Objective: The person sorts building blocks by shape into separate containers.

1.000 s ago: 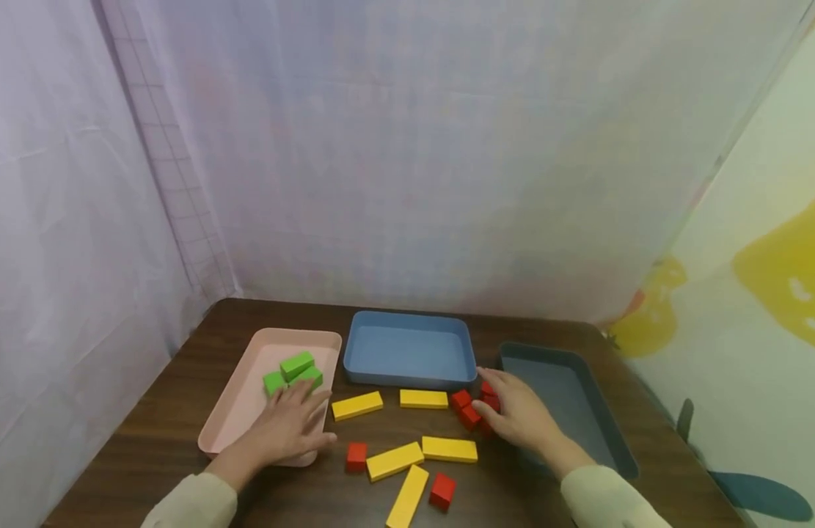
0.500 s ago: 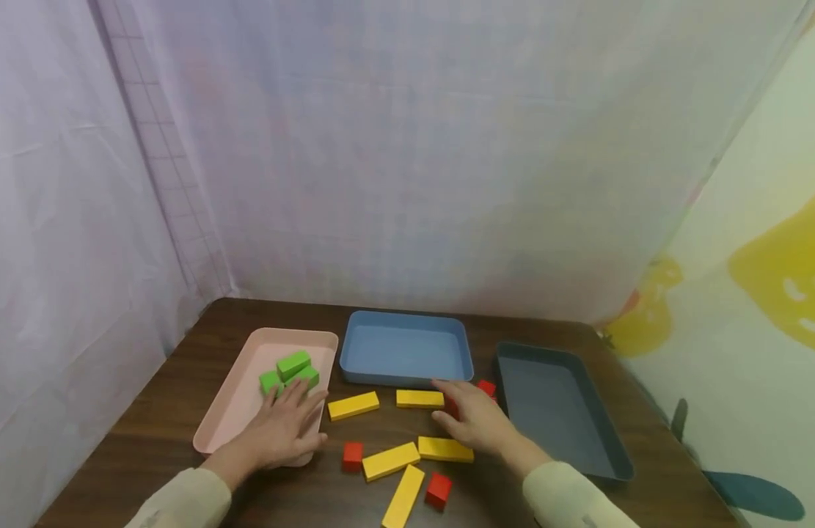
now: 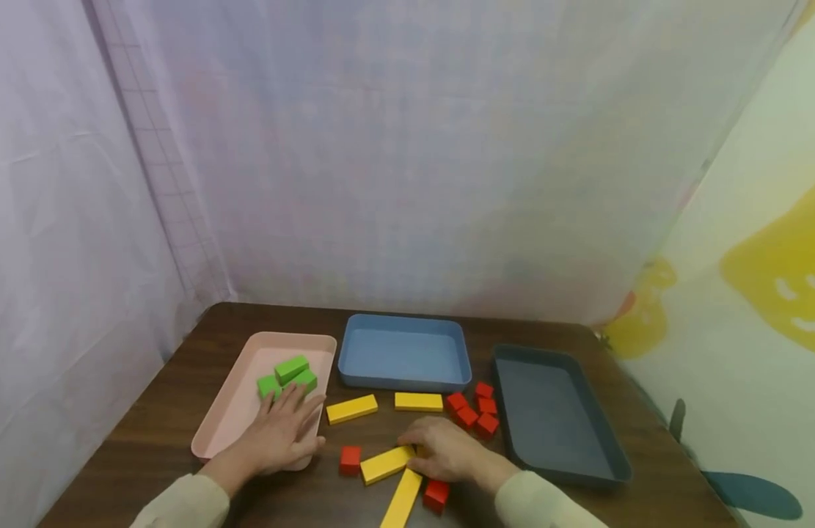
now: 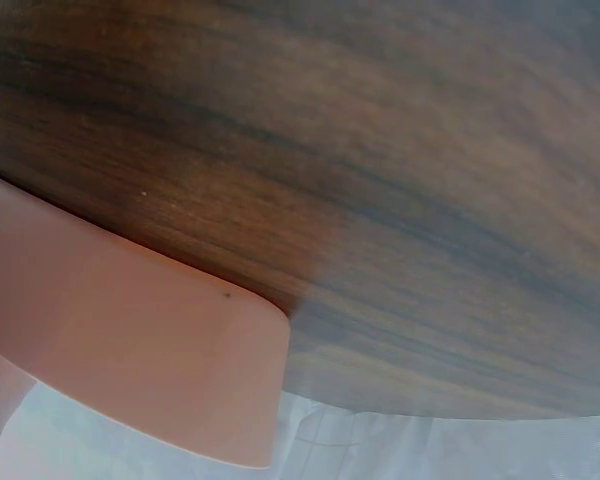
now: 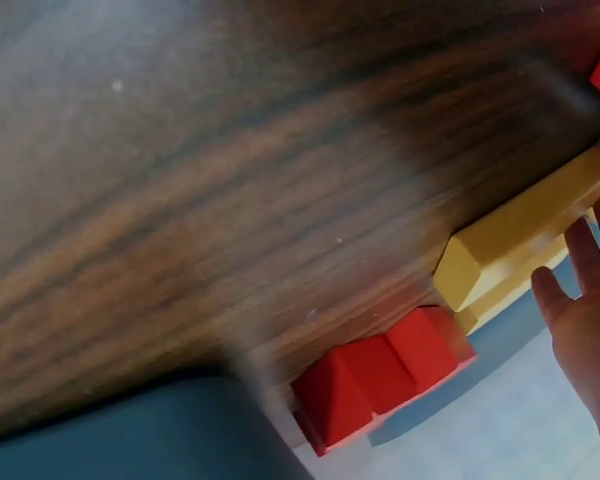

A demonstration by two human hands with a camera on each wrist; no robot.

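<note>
In the head view my left hand (image 3: 275,436) lies with fingers spread over the pink tray (image 3: 229,396). Its fingertips are at the near side of several green blocks (image 3: 291,368); contact is unclear. My right hand (image 3: 450,449) is low over a yellow block (image 3: 421,452), mostly hidden beneath it. Thumb and forefinger stand on either side of that block's end; whether they pinch it is unclear. Another yellow block (image 3: 386,466) lies just left of the fingertips. In the right wrist view, fingers of the right hand (image 5: 588,325) extend beside a yellow block (image 5: 530,230).
Two yellow blocks (image 3: 418,401) lie before the blue tray (image 3: 407,383). A yellow block (image 3: 402,502) and a red cube (image 3: 436,497) are near the front; a red cube (image 3: 350,460) sits left. Several red cubes (image 3: 466,418) cluster beside the dark tray (image 3: 565,418).
My right hand has moved left from the red cube cluster and then down towards me, onto the yellow block, uncovering the red cubes. The left hand has stayed at the pink tray.
</note>
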